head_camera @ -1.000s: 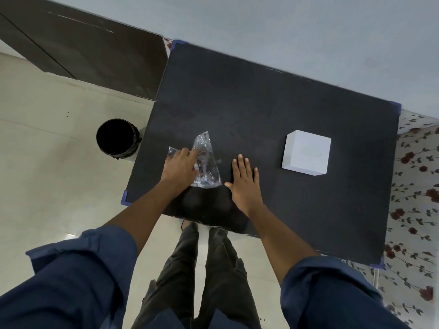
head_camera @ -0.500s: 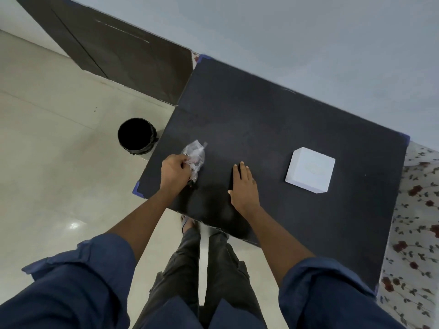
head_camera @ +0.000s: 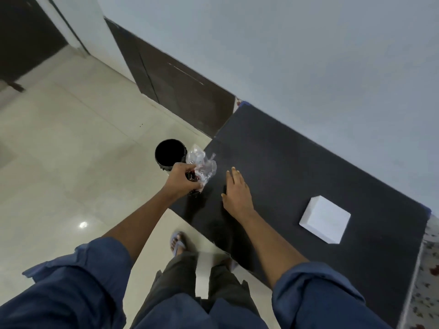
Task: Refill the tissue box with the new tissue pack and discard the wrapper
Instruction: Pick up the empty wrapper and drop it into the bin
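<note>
A: What's furthest left?
B: The black bin on the floor, at eleven o'clock from the left hand.
A: And that hand?
B: Closed around the crumpled wrapper, at the table edge.
A: The right hand?
B: Flat, fingers spread, holding nothing, at three o'clock from the wrapper.
A: The tissue box?
B: On the table, four o'clock from the right hand, well apart
</note>
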